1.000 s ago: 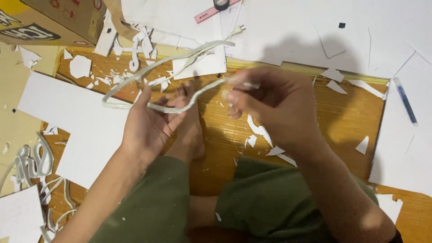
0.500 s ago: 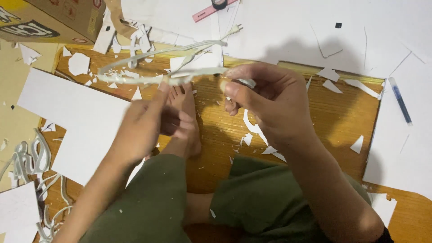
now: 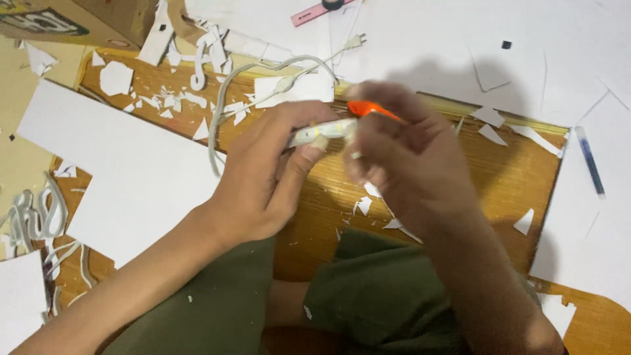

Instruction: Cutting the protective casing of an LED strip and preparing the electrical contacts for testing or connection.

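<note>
Left hand [image 3: 263, 177] grips a white strip [image 3: 319, 133]; blurred right hand [image 3: 401, 164] seemingly holds an orange tool [image 3: 368, 108].

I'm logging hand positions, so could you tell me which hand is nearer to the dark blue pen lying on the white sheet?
Right. The right hand sits near the middle, with wooden board between it and the blue pen at the far right; the left hand is farther left still.

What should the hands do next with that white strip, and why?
Probably bring the orange tool down onto the end of the white strip, slowly. The left hand pinches the strip near its end, and the right hand holds the tool right beside it. The right hand is blurred, so the tool's tip is hard to see.
</note>
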